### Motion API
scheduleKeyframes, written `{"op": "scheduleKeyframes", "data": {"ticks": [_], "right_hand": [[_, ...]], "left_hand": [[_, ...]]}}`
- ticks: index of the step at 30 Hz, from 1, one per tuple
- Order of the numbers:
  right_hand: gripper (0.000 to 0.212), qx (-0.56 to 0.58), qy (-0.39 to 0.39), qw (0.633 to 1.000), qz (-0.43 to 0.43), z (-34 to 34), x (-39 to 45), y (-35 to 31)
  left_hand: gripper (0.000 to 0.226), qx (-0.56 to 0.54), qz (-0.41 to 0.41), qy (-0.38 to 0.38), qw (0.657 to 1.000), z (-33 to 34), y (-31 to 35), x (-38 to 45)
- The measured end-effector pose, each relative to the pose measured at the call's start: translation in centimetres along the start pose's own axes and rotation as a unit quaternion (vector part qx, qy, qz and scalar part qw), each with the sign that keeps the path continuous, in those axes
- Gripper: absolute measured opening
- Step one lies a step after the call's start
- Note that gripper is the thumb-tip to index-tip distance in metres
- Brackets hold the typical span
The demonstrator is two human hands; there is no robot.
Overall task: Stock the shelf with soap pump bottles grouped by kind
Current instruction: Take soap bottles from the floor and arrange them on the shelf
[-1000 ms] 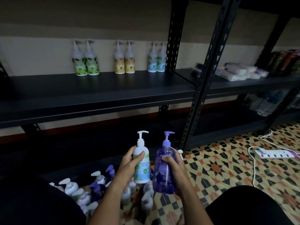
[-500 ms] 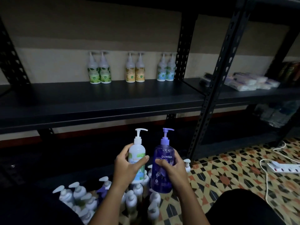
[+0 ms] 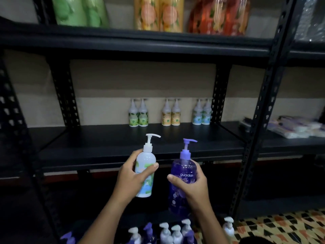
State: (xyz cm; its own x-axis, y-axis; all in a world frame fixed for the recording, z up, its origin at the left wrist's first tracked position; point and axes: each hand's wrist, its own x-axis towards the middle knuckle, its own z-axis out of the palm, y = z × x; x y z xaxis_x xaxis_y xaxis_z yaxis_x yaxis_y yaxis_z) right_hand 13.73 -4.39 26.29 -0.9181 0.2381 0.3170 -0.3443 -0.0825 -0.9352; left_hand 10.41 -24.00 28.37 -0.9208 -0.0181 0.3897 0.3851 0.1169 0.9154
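My left hand (image 3: 132, 176) grips a white pump bottle (image 3: 146, 161) with a green and blue label, held upright just in front of the black shelf (image 3: 105, 148). My right hand (image 3: 191, 185) grips a purple pump bottle (image 3: 182, 166) beside it, also upright. At the back of the shelf stand three pairs of white pump bottles: a green-label pair (image 3: 138, 114), a yellow-label pair (image 3: 171, 113) and a blue-label pair (image 3: 201, 112). Several more white and purple pump bottles (image 3: 168, 233) stand on the floor below my arms.
The upper shelf holds large green (image 3: 79, 11), orange (image 3: 158, 13) and red (image 3: 219, 14) bottles. Black perforated uprights (image 3: 260, 110) split the racks. Wrapped packs (image 3: 295, 127) lie on the right shelf. Patterned floor tiles (image 3: 281, 228) show at lower right.
Both hands have risen with their bottles from above the floor pile up to the shelf's front edge. The view has tilted up, bringing the upper shelf into sight.
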Motion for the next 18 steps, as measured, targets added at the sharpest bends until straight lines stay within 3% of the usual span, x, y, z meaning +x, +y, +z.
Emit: {"op": "scheduleKeyframes", "data": {"ticks": [8, 14, 18], "right_hand": [[0.077, -0.029, -0.108, 0.994, -0.013, 6.3, 3.8, -2.2], [0.068, -0.044, -0.124, 0.991, -0.029, 13.5, 6.7, -1.5], [0.062, -0.049, -0.125, 0.990, -0.042, 17.4, 8.3, -0.7]], "left_hand": [[0.049, 0.083, 0.034, 0.060, 0.994, -7.0, 3.7, 2.8], [0.067, 0.021, 0.035, 0.133, 0.990, -11.9, 2.8, 4.6], [0.056, 0.009, 0.044, 0.196, 0.980, -14.6, 1.5, 5.5]]}}
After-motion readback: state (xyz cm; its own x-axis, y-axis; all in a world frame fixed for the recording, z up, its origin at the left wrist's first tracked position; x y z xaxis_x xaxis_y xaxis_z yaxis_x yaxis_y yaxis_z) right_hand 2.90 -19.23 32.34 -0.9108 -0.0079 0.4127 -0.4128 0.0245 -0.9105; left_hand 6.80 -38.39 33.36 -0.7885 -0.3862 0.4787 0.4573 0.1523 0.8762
